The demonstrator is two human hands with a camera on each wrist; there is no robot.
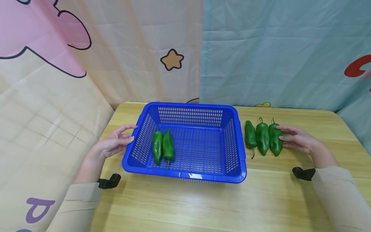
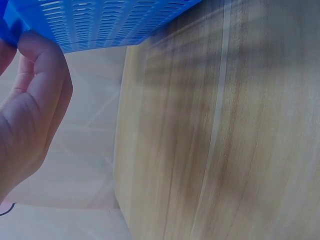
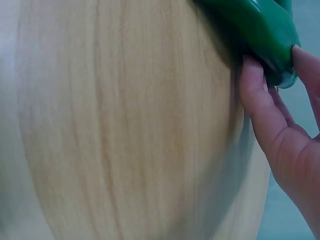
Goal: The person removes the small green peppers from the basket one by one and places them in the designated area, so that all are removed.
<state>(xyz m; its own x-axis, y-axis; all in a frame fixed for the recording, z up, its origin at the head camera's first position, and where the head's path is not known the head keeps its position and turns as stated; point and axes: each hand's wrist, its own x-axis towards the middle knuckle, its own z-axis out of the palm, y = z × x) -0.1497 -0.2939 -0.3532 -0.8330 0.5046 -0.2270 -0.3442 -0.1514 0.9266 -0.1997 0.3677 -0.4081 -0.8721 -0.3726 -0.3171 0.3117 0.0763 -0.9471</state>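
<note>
A blue plastic basket (image 1: pixel 185 175) with slotted walls stands on the table, with two green peppers (image 1: pixel 157 146) lying side by side at its left inside. My left hand (image 1: pixel 117 141) holds the basket's left rim, its thumb and fingertips on the edge; the left wrist view shows the bent thumb (image 2: pixel 45 70) against the blue rim. Right of the basket, several green peppers lie in a row: one with its stem toward me (image 1: pixel 250 133), a middle one (image 1: pixel 262 138) and a rightmost pepper (image 1: pixel 276 141). My right hand (image 1: pixel 297 140) pinches the rightmost pepper (image 3: pixel 265 30) between thumb and fingers.
Under everything is a light wooden table (image 1: pixel 179 206). Printed cloth curtains (image 1: pixel 278 58) hang right behind its back edge, and another cloth (image 1: pixel 43 135) borders the left side. Black wrist mounts (image 1: pixel 109 182) sit on both forearms.
</note>
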